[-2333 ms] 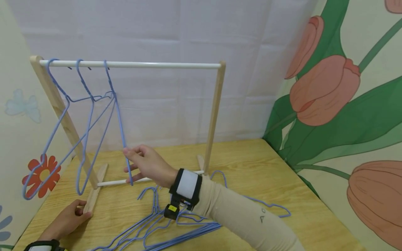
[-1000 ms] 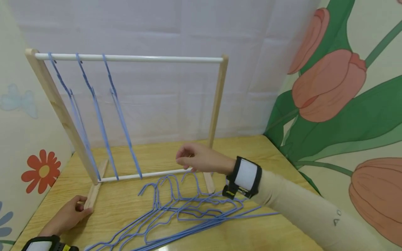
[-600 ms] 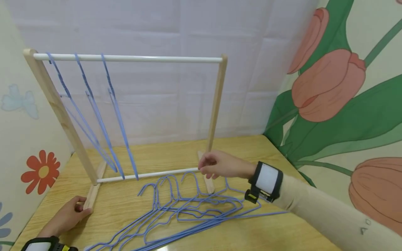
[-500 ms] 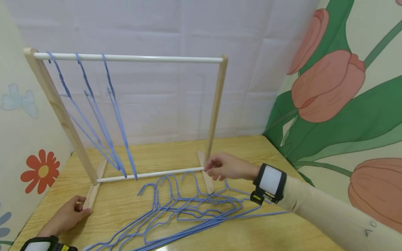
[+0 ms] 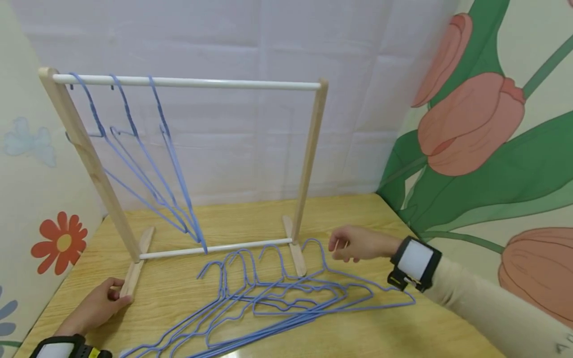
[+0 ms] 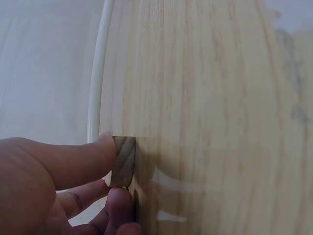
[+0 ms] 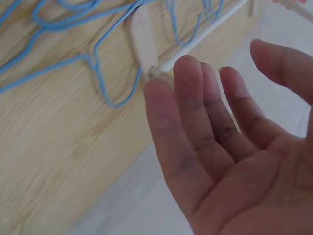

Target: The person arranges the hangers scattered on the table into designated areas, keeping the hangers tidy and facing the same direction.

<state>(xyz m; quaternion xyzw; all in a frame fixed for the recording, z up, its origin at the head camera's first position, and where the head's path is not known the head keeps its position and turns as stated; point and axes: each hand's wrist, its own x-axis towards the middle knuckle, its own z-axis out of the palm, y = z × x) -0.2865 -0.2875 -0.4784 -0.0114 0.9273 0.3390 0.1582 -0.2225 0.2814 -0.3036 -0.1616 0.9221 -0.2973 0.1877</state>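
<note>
My left hand (image 5: 96,307) pinches the front end of the rack's left wooden foot (image 5: 132,281); the left wrist view shows the thumb (image 6: 78,164) on one side of the block-like end and fingers beneath. Three blue wire hangers (image 5: 127,107) hang from the white top rail (image 5: 237,83) toward its left end, their lower parts swung together. My right hand (image 5: 364,243) is in the air over the table, holding nothing, fingers loosely bent. Just left of it is the hook of the rightmost loose hanger (image 5: 323,254). The right wrist view shows the palm (image 7: 249,186) and spread fingers.
Several loose blue hangers (image 5: 286,324) lie overlapping on the wooden table (image 5: 429,328) before the rack, hooks toward it. The rack's right foot (image 5: 296,256) and white lower bar (image 5: 241,246) stand just behind them. A tulip-patterned wall (image 5: 474,129) borders the right side.
My right hand has let go of the third hanger on the rail and moved right, past the right foot. The hung hangers have swung. My left hand stays on the foot.
</note>
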